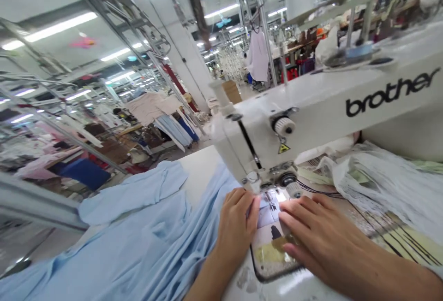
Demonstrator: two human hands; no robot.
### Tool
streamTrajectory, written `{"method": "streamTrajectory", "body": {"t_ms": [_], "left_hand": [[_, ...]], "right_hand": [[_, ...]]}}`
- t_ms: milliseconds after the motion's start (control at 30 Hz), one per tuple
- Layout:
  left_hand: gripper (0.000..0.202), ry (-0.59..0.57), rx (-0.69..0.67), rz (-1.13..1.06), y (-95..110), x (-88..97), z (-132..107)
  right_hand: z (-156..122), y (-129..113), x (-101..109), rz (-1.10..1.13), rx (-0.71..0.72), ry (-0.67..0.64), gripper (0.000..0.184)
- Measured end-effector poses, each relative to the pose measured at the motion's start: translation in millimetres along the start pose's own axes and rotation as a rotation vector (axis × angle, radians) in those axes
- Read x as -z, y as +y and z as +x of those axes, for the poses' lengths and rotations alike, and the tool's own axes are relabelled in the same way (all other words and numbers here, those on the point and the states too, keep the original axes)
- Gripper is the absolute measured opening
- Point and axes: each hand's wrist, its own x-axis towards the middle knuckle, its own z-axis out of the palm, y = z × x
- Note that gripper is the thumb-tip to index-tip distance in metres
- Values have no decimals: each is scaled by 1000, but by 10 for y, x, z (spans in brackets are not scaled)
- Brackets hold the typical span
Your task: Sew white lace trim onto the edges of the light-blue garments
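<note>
A white Brother sewing machine [311, 103] stands on the table, its needle and presser foot [272, 199] lit from above. Light blue fabric [145, 241] spreads from the needle across the table's left side. My left hand [237, 227] rests on the blue fabric just left of the presser foot, fingers curled and pressing the cloth down. My right hand [318, 241] lies flat to the right of the needle, fingers stretched out toward the small piece of fabric under the foot. The metal needle plate [273, 255] shows between my hands.
White lace-like fabric [380, 181] is heaped at the right behind my right hand. The white table [200, 167] runs back to the left edge. Beyond it a garment factory floor holds metal racks [114, 24], hanging clothes [258, 56] and piles of cloth.
</note>
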Motion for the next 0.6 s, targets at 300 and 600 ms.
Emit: {"method": "streamTrajectory", "body": {"t_ms": [300,600], "left_hand": [[20,34,54,-10,38,-10,-61],[31,-56,69,66,-195,304,-434]], "right_hand": [[-7,27,-29,-4,120,98,29],[-23,-1,52,-83,199,121,27]]}}
